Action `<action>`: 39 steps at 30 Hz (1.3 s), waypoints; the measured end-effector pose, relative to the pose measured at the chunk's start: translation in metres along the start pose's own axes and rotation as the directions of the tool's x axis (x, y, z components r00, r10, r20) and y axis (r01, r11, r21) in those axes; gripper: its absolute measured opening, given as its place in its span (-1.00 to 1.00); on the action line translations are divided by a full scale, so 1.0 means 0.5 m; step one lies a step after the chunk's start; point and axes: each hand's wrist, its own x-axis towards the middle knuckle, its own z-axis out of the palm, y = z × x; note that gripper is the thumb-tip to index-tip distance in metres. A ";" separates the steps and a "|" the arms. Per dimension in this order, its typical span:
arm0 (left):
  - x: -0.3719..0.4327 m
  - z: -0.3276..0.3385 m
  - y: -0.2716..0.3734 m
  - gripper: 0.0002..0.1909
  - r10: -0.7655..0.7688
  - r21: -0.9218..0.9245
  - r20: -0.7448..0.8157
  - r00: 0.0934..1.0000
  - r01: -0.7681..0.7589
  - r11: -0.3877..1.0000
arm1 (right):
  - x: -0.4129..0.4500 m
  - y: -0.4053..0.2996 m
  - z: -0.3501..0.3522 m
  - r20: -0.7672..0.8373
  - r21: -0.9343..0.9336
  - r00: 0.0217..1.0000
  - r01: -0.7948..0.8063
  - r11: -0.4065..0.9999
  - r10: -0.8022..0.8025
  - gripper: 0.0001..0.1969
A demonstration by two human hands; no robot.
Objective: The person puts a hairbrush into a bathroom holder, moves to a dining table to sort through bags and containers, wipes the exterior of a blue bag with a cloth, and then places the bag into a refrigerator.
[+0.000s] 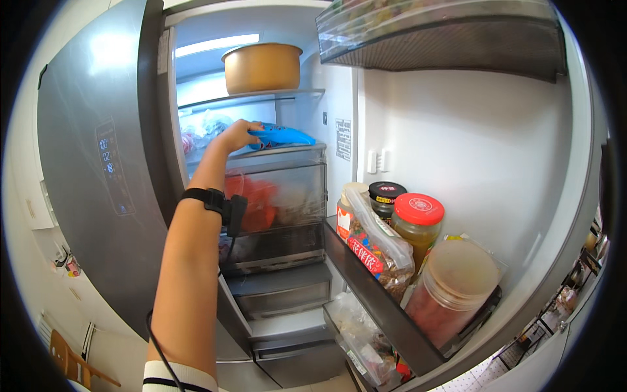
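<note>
My left hand (pixel 239 135) reaches into an open refrigerator, its fingers closed on the near end of a blue plastic package (pixel 284 136). The package lies on the glass shelf (pixel 274 153) above a clear drawer (pixel 303 171). Beside the hand, to its left, are crumpled clear plastic bags (pixel 210 125). One shelf up stands a gold-coloured metal pot (pixel 263 68). A black strap with a small device is around my left forearm. My right hand is out of view.
The open right door carries a rack (pixel 382 304) holding a red-lidded jar (pixel 419 210), a black-lidded jar (pixel 387 193), a zip bag of food (pixel 374 245) and a large plastic container (pixel 453 289). The grey left door (pixel 98 161) stands at the left. Below is another rack with bags (pixel 362 343).
</note>
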 end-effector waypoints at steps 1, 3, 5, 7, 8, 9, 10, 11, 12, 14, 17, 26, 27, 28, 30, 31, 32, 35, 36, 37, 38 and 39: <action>0.000 -0.024 -0.002 -0.66 0.026 0.013 -0.037 0.999 -0.025 1.000 | 0.011 -0.007 0.019 0.025 -0.005 1.000 0.000 1.000 0.000 -0.66; -0.001 -0.029 0.007 -0.70 -0.053 0.178 -0.064 0.997 0.064 0.982 | -0.002 0.000 0.013 0.022 -0.021 1.000 -0.015 1.000 0.015 -0.66; -0.005 -0.014 0.044 -0.73 -0.067 0.326 -0.057 0.996 0.082 0.942 | -0.001 -0.003 0.012 0.017 -0.028 1.000 -0.013 1.000 0.014 -0.65; -0.010 0.024 0.127 -0.80 -0.222 0.640 -0.211 0.952 0.307 0.704 | -0.004 -0.007 0.004 0.005 -0.029 1.000 -0.007 1.000 0.008 -0.65; -0.007 0.043 0.140 -0.70 -0.288 0.727 -0.222 0.931 0.356 0.587 | -0.008 -0.009 0.002 0.008 -0.034 1.000 -0.007 0.999 0.007 -0.65; -0.007 0.058 0.159 -0.58 -0.399 0.667 -0.264 0.878 0.465 0.582 | -0.011 -0.005 -0.001 0.009 -0.036 1.000 -0.002 0.999 0.003 -0.65; -0.013 0.076 0.170 -0.52 -0.410 0.659 -0.313 0.856 0.507 0.556 | -0.011 -0.004 0.000 0.013 -0.040 1.000 0.000 0.999 0.000 -0.65; -0.024 0.093 0.179 -0.45 -0.419 0.647 -0.359 0.834 0.546 0.532 | -0.013 -0.001 -0.001 0.014 -0.041 1.000 0.001 0.999 0.000 -0.65; -0.036 0.113 0.185 -0.45 -0.421 0.648 -0.348 0.838 0.539 0.538 | -0.016 0.001 -0.005 0.008 -0.040 1.000 0.009 0.999 -0.008 -0.64; -0.074 0.136 0.190 -0.43 -0.107 0.744 -0.409 0.906 0.399 0.537 | -0.023 0.010 -0.001 0.022 -0.050 1.000 0.013 0.999 -0.012 -0.64; -0.158 0.214 0.229 -0.32 0.188 0.684 -0.358 0.914 0.121 0.719 | -0.045 0.027 0.009 0.044 -0.078 0.999 0.019 0.997 -0.016 -0.64; -0.870 0.265 0.262 -0.34 -0.039 0.301 0.031 0.999 0.028 0.953 | -0.174 0.122 -0.043 0.046 -0.261 0.999 0.020 0.965 -0.008 -0.63; -0.989 0.276 0.196 -0.39 -0.189 0.228 0.043 0.981 0.175 0.958 | -0.190 0.148 -0.038 0.056 -0.299 0.998 0.003 0.954 0.014 -0.63; -1.100 0.271 0.159 -0.43 -0.334 0.190 0.128 0.934 0.307 0.932 | -0.207 0.176 -0.050 0.051 -0.331 0.998 -0.018 0.943 0.036 -0.62; -1.326 0.266 0.075 -0.45 -0.580 0.139 0.466 0.668 0.592 0.794 | -0.210 0.216 -0.044 0.058 -0.387 0.996 -0.037 0.921 0.064 -0.62; -1.417 0.270 0.030 -0.46 -0.613 0.241 0.556 0.561 0.597 0.765 | -0.190 0.231 -0.032 0.077 -0.417 0.995 -0.027 0.909 0.065 -0.62; -1.490 0.269 0.003 -0.43 -0.710 0.429 0.626 0.324 0.618 0.659 | -0.165 0.246 -0.015 0.091 -0.437 0.994 -0.017 0.899 0.063 -0.62; -1.672 0.243 -0.039 -0.50 -0.841 0.708 0.485 -0.239 0.672 0.217 | -0.033 0.285 0.133 0.278 -0.435 0.959 0.070 0.898 0.060 -0.62; -1.688 0.259 -0.012 -0.50 -0.883 0.666 0.427 -0.196 0.729 0.160 | 0.067 0.284 0.221 0.385 -0.394 0.921 0.115 0.912 0.051 -0.61; -1.662 0.245 0.014 -0.51 -0.937 0.655 0.326 -0.125 0.744 0.129 | 0.152 0.279 0.298 0.476 -0.348 0.879 0.151 0.925 0.036 -0.61; -1.636 0.226 0.047 -0.53 -0.958 0.638 0.222 -0.181 0.770 0.003 | 0.102 0.280 0.433 0.503 -0.242 0.864 0.160 0.957 -0.017 -0.58; -1.629 0.249 0.058 -0.53 -0.971 0.640 0.095 -0.221 0.760 -0.111 | 0.115 0.254 0.545 0.559 -0.217 0.827 0.208 0.954 -0.053 -0.58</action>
